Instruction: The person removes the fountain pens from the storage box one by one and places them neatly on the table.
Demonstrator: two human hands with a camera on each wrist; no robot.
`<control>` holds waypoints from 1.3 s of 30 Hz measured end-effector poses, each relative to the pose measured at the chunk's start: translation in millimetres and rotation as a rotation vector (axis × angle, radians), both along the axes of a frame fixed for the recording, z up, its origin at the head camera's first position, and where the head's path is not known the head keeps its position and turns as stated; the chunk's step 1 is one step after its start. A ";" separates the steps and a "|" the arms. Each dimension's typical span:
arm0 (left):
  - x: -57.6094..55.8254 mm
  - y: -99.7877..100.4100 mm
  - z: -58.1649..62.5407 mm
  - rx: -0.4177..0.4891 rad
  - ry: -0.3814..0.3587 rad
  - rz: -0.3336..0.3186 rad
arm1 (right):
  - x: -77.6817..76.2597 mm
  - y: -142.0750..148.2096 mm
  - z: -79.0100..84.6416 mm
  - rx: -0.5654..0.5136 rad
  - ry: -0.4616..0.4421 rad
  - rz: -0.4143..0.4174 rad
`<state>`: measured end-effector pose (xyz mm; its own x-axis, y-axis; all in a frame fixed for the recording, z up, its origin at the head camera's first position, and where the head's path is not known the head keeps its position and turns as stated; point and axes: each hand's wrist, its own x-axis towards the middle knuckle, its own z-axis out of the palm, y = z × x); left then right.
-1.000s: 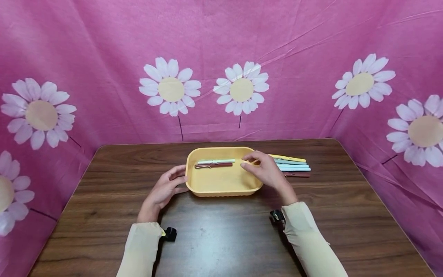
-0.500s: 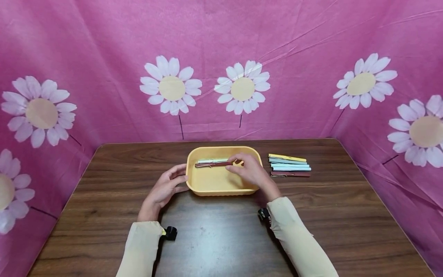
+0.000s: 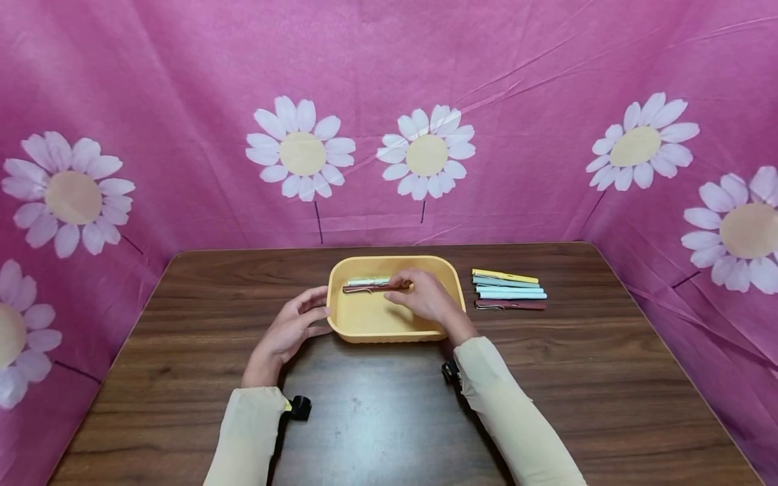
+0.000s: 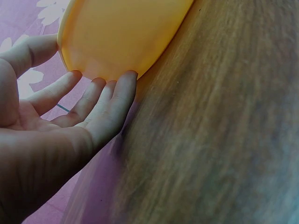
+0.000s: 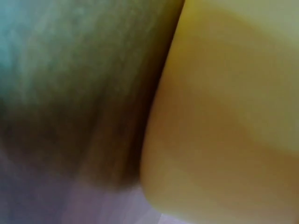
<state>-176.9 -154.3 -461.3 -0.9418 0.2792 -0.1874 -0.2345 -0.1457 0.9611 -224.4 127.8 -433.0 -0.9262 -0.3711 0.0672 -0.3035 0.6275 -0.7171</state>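
A yellow plastic tray point(image 3: 395, 335) stands on the table, holding a maroon pen point(image 3: 358, 289) and a pale green pen point(image 3: 367, 281) side by side. My left hand point(image 3: 293, 329) rests at the tray's left end; in the left wrist view its extended fingers point(image 4: 122, 91) touch the outer wall, with the thumb near the rim. My right hand point(image 3: 422, 293) reaches inside over the pens' right ends. Its thumb and index finger lie on either side of the maroon pen with a gap between them. The right wrist view shows mainly the tray's blurred wall point(image 5: 224, 116).
Several pens lie in a row right of the tray: a yellow pen point(image 3: 507, 277), a grey-green pen point(image 3: 513, 284), light blue pens point(image 3: 510, 295) and a maroon pen point(image 3: 516, 305). The wooden table point(image 3: 608, 405) ends at a pink flowered curtain point(image 3: 516, 202).
My right hand has moved left, from the tray's right rim to the pens inside. The row of pens on the right has come into full view. My left hand has stayed put.
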 end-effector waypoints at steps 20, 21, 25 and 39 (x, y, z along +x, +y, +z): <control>2.4 -0.4 1.6 0.010 -0.015 0.006 | -11.7 -3.7 -4.1 0.188 0.020 0.093; 2.2 -0.4 1.6 0.011 -0.016 0.008 | -11.9 -3.8 -4.3 0.192 0.026 0.095; 1.6 -0.4 1.3 0.006 -0.016 0.012 | -12.8 -3.4 -6.2 0.207 0.056 0.105; 1.2 -1.3 0.0 -0.005 -0.009 -0.001 | -14.7 -6.5 -10.7 0.260 0.108 0.157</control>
<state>-175.8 -155.6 -461.3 -0.9397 0.2792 -0.1974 -0.2432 -0.1402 0.9598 -239.0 121.2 -443.6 -0.8487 -0.5268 0.0462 -0.4769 0.7247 -0.4975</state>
